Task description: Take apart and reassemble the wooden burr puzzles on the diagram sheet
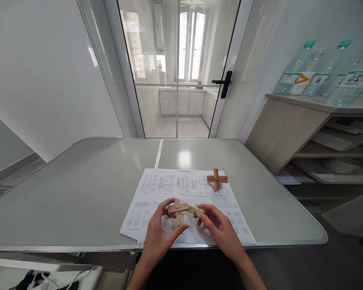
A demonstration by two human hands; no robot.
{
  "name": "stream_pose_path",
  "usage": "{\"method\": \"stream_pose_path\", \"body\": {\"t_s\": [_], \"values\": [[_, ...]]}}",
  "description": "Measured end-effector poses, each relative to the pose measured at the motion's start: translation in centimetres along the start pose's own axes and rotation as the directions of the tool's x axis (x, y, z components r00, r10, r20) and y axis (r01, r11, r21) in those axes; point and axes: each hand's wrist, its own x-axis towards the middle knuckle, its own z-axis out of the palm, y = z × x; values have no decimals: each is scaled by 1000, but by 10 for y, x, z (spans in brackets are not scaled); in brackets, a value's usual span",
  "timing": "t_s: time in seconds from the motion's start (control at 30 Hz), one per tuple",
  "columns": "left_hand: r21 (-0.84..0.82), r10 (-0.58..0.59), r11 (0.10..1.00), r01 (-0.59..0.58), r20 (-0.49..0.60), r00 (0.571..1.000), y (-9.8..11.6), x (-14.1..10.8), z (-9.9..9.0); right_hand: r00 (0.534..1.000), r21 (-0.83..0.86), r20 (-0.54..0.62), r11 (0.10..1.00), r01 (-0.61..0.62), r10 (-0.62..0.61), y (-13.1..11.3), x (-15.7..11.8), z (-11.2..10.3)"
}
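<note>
Between my two hands, over a printed diagram sheet (pixel 166 189), is a light wooden interlocking puzzle (pixel 178 207) made of crossed bars. My left hand (pixel 160 229) grips this puzzle, its thumb below and fingers at the left side. A notched wooden stick (pixel 195 210) is pinched in the fingers of my right hand (pixel 219 227); its left end meets the puzzle's right side. I cannot tell whether the two are joined. Farther back on the sheet lies a darker brown wooden cross puzzle (pixel 217 179), apart from both hands.
The grey table (pixel 78 193) has a metal rim along its front edge. Beyond it stands a glass door (pixel 177 72) with a black handle (pixel 226 84). At the right is a wooden shelf (pixel 296 117) with several plastic bottles (pixel 320 80) on top. Cables (pixel 78 278) lie at the lower left.
</note>
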Motion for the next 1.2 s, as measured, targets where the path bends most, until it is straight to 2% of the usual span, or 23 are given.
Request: {"method": "stream_pose_path", "body": {"t_s": [0.33,0.47,0.53,0.67,0.9,1.07,1.2], "values": [[-9,-8,1000,8,-4,1000,-1,0,0,990,12,-139,999,34,-32,2,0,0],[7,-8,1000,8,-10,1000,0,0,0,998,234,-62,972,-11,26,-2,0,0],[7,-5,1000,5,-14,1000,1,0,0,998,278,-35,960,-46,58,-2,0,0],[2,-3,1000,3,-18,1000,1,0,0,995,171,-65,983,-62,74,4,-1,0],[-1,-5,1000,5,-13,1000,-2,0,0,997,-45,-67,998,-37,34,9,-3,-4],[-16,0,1000,0,-14,1000,0,0,0,999,-79,9,996,-43,43,5,-2,0],[-15,10,1000,-11,-20,1000,0,0,0,999,-133,4,990,-47,48,7,-3,2]]}}
